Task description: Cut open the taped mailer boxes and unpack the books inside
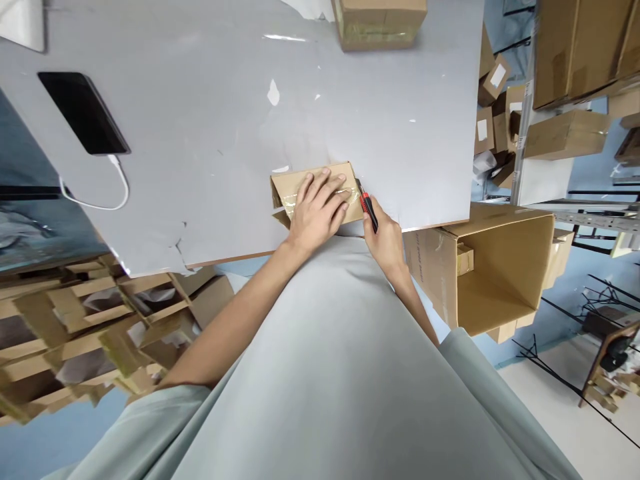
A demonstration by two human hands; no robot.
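A small cardboard box (pixel 290 183) with clear tape along it lies at the near edge of the grey table, and its left end has a flap standing out. Across its top my left hand (pixel 320 207) rests with the fingers stretched out and spread. My right hand (pixel 385 233) is closed around a red and black utility knife (pixel 368 205). The knife's blade end meets the right edge of the box; whether it cuts into the cardboard I cannot make out.
A taped cardboard box (pixel 383 27) stands at the table's far side. On the left lies a phone (pixel 83 112) with a white cable (pixel 125 190). A large open carton (pixel 500 267) is at the right, below table height. Several opened boxes (pixel 75 307) are stacked at the lower left.
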